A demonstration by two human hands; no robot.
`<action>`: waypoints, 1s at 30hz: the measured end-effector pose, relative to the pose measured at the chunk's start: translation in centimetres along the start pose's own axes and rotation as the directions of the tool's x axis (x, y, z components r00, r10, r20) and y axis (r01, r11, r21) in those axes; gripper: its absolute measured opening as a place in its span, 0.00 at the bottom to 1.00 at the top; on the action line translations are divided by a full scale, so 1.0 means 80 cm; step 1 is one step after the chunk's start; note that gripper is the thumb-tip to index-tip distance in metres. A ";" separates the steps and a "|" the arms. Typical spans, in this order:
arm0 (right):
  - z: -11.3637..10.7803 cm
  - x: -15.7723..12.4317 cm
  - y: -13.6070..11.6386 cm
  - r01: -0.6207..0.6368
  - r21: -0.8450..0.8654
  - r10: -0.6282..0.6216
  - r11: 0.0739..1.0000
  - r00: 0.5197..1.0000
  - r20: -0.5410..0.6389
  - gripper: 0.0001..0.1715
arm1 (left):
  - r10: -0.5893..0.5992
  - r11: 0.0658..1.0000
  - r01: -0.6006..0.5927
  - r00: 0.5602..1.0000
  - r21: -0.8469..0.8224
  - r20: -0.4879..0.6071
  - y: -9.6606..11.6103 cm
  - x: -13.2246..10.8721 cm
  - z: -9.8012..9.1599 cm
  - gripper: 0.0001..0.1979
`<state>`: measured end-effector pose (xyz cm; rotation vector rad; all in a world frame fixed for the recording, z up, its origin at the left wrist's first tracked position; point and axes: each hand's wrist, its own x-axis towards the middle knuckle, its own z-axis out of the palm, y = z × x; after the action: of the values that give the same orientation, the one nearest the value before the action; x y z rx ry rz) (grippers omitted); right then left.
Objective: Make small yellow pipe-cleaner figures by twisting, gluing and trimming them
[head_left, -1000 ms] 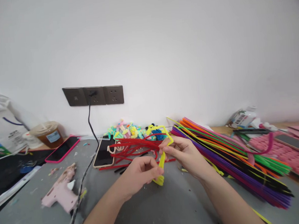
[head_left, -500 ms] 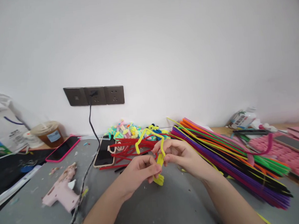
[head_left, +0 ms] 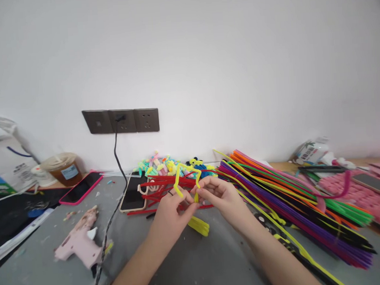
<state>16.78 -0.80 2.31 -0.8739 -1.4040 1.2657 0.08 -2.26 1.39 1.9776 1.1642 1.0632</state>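
Left hand (head_left: 169,215), right hand (head_left: 224,198): both pinching yellow pipe cleaner (head_left: 199,225). Wire loops above knuckles, folded end below left thumb. Red pipe cleaners (head_left: 162,184) behind hands. Glue gun (head_left: 78,245) well left of left hand.

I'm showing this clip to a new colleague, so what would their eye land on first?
First, the two hands at the centre: the left hand and right hand pinch a bent yellow pipe cleaner above the grey table. Next, the broad sheaf of multicoloured pipe cleaners spread along the right side, and the pink glue gun lying at the left.
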 end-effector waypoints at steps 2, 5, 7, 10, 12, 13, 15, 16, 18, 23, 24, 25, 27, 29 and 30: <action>0.003 0.000 0.003 0.020 -0.008 -0.020 1.000 0.999 -0.033 0.16 | 0.023 0.998 -0.020 0.999 0.062 -0.037 -0.002 -0.001 0.001 0.06; 0.005 -0.001 0.005 0.041 -0.006 -0.042 0.999 0.997 -0.067 0.17 | 0.032 0.996 -0.026 0.997 0.088 -0.071 -0.002 -0.002 0.002 0.05; 0.007 -0.001 0.006 0.049 0.008 -0.048 0.999 0.996 -0.076 0.18 | 0.017 0.999 -0.013 0.997 0.048 -0.081 -0.001 -0.002 0.002 0.05; 0.010 -0.001 0.006 0.058 0.027 -0.055 0.998 0.995 -0.081 0.18 | -0.044 0.998 0.040 0.996 -0.056 -0.080 0.002 -0.003 0.001 0.05; 0.011 0.000 0.005 0.059 0.029 -0.056 0.998 0.994 -0.090 0.18 | -0.087 0.990 0.080 0.995 -0.116 -0.057 0.003 -0.003 0.002 0.05; 0.011 0.000 0.004 0.056 0.032 -0.053 0.998 0.994 -0.094 0.18 | -0.105 0.983 0.098 0.994 -0.155 -0.038 0.003 -0.002 0.002 0.04; 0.010 -0.001 0.001 0.032 0.049 -0.029 0.998 0.997 -0.071 0.19 | -0.161 0.946 0.163 0.986 -0.282 0.031 0.003 -0.001 0.003 0.07; 0.010 -0.001 0.000 0.012 0.067 -0.009 0.998 0.999 -0.046 0.19 | -0.195 0.909 0.210 0.978 -0.359 0.080 0.004 -0.001 0.003 0.09; 0.009 -0.003 -0.002 -0.033 0.118 0.031 0.992 0.999 0.017 0.19 | -0.254 0.807 0.316 0.948 -0.498 0.189 0.007 0.000 0.002 0.16; 0.007 -0.006 -0.001 -0.076 0.232 0.059 0.970 0.995 0.081 0.16 | -0.278 0.537 0.467 0.884 -0.703 0.375 0.011 -0.001 -0.001 0.19; 0.007 -0.007 -0.001 -0.078 0.243 0.058 0.967 0.995 0.086 0.15 | -0.282 0.496 0.484 0.875 -0.721 0.393 0.010 -0.001 -0.002 0.19; 0.007 -0.007 -0.001 -0.080 0.251 0.057 0.965 0.994 0.095 0.14 | -0.291 0.463 0.499 0.866 -0.732 0.406 0.010 -0.002 -0.001 0.19; 0.007 -0.008 -0.001 -0.084 0.260 0.055 0.962 0.991 0.118 0.13 | -0.314 0.426 0.524 0.850 -0.737 0.423 0.008 -0.002 0.000 0.20; 0.007 -0.008 -0.002 -0.082 0.244 0.053 0.966 0.991 0.123 0.13 | -0.329 0.417 0.537 0.841 -0.733 0.429 0.007 -0.002 0.001 0.21; 0.007 -0.008 -0.003 -0.074 0.229 0.048 0.971 0.992 0.118 0.13 | -0.330 0.417 0.543 0.838 -0.729 0.435 0.007 -0.002 0.002 0.22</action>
<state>16.44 -1.60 2.43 -0.6985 -1.2904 1.5124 0.39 -2.68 1.75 0.8933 0.7366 0.8251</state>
